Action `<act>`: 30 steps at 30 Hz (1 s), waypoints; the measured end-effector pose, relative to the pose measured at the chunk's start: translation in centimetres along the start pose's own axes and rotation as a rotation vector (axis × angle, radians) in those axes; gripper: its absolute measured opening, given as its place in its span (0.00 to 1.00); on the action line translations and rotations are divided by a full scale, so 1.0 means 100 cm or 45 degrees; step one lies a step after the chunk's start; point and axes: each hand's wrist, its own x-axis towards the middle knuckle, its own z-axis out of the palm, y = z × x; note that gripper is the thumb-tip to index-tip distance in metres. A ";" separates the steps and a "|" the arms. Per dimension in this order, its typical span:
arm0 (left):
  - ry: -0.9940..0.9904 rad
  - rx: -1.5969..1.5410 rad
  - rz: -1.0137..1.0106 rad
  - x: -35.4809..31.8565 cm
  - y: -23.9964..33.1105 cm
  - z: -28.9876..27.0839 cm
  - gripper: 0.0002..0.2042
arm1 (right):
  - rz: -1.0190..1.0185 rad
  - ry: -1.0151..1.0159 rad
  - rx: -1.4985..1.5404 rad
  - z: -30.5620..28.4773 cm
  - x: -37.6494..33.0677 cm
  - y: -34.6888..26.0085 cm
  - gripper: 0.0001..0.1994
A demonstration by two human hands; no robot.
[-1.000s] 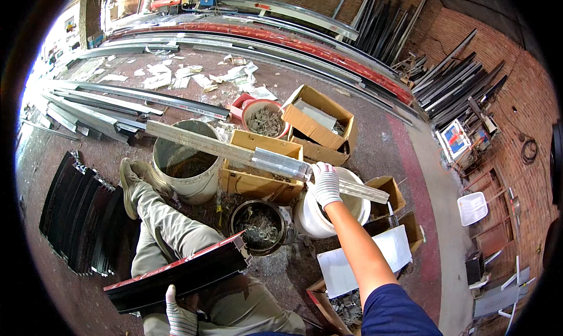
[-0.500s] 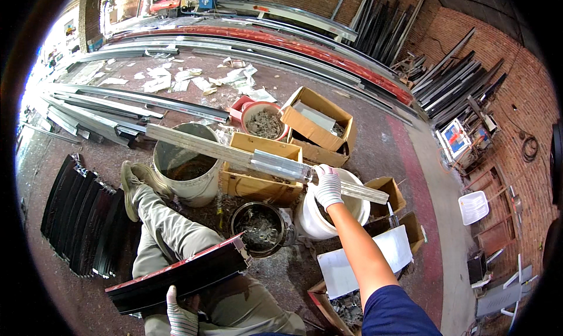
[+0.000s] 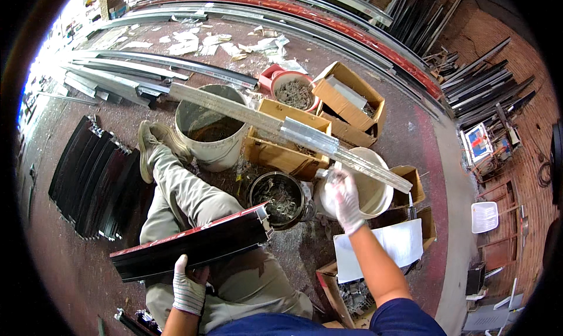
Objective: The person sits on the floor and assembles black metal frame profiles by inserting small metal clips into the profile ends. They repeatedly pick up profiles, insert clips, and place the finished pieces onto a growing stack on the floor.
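Observation:
My left hand [image 3: 189, 289], in a striped white glove, grips a black aluminium profile [image 3: 193, 242] with a red strip along its top edge. The profile lies tilted across my lap, its cut end pointing right. My gloved right hand [image 3: 344, 200] is closed and slightly blurred, in front of a white bucket [image 3: 384, 204]. A small silvery piece [image 3: 321, 173] shows at its fingertips; its kind I cannot make out. Above the hand, a long pale bar [image 3: 229, 110] spans the containers, with a row of shiny silvery pieces [image 3: 308, 135] on it.
A pot of metal bits [image 3: 275, 198] stands by my knee. Around it are a large grey bucket [image 3: 214, 151], a wooden box [image 3: 281, 160], a red bucket [image 3: 293, 78] and cardboard boxes [image 3: 352, 95]. Black profiles [image 3: 97, 177] lie at left; a white sheet [image 3: 381, 248] covers a box at right.
My right hand has left the bar and come down toward me, a small silvery piece at its fingers. My left hand still holds the profile. The view has shifted.

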 end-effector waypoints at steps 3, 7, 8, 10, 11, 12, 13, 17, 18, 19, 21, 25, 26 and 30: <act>0.046 0.001 -0.063 0.002 -0.004 -0.003 0.22 | 0.227 -0.181 0.053 0.021 -0.054 0.005 0.18; 0.055 0.027 -0.067 0.001 -0.011 0.009 0.23 | 0.490 -0.258 0.035 0.032 -0.091 0.014 0.22; 0.061 0.036 -0.070 0.001 -0.012 0.010 0.24 | 0.528 -0.261 0.034 0.034 -0.095 0.015 0.22; 0.040 0.050 -0.061 0.001 -0.012 0.010 0.25 | 0.555 -0.266 -0.026 0.036 -0.097 0.013 0.22; 0.017 0.053 -0.053 0.003 -0.012 0.009 0.25 | 0.556 -0.271 -0.033 0.036 -0.098 0.016 0.22; -0.006 0.053 -0.045 0.004 -0.012 0.008 0.25 | 0.558 -0.279 -0.042 0.037 -0.097 0.016 0.22; 0.002 0.050 -0.048 0.004 -0.012 0.007 0.25 | 0.557 -0.279 -0.011 0.039 -0.097 0.013 0.22; 0.017 0.047 -0.057 0.004 -0.012 0.007 0.23 | 0.548 -0.296 -0.041 0.046 -0.095 0.004 0.23; 0.012 0.049 -0.059 0.004 -0.012 0.008 0.23 | 0.548 -0.303 -0.042 0.047 -0.095 0.003 0.23; 0.017 0.052 -0.058 0.004 -0.012 0.007 0.23 | 0.547 -0.310 -0.043 0.048 -0.094 0.002 0.23; 0.025 0.060 -0.057 0.004 -0.011 0.006 0.23 | 0.543 -0.319 -0.064 0.047 -0.091 0.004 0.23; -0.014 0.051 -0.047 0.005 -0.011 0.007 0.23 | 0.522 -0.405 -0.074 0.039 -0.085 0.008 0.23; -0.015 0.051 -0.046 0.006 -0.011 0.005 0.23 | 0.499 -0.414 -0.097 0.039 -0.085 0.008 0.23; -0.008 0.090 -0.010 0.005 -0.013 0.008 0.23 | 0.512 -0.430 -0.134 0.043 -0.087 0.005 0.23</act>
